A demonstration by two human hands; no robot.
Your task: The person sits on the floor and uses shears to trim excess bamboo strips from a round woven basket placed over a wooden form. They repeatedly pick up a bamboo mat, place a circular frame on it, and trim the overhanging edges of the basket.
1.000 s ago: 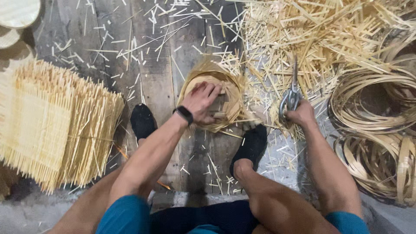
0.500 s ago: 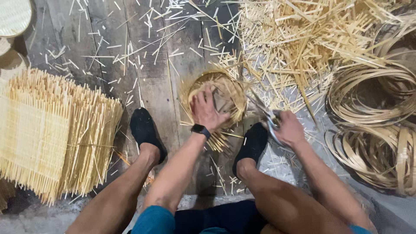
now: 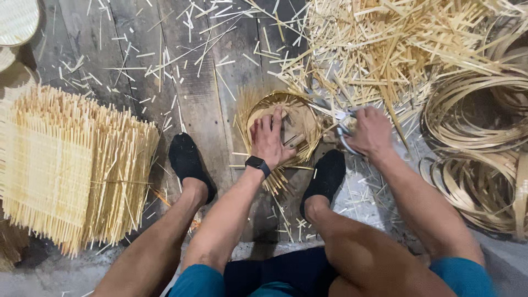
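The left hand [image 3: 270, 140] lies flat and unclenched on the round woven basket [image 3: 283, 124] while the right hand [image 3: 369, 132] grips metal shears [image 3: 342, 131] beside its rim.

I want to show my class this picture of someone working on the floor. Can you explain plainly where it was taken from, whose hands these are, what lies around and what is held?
The camera sits on the person's head and looks down at their own legs and hands. The left hand presses flat on a small round woven basket on the plank floor. The right hand holds metal shears at the basket's edge. A stack of woven mats lies at left, loose strips above, coiled hoops at right.
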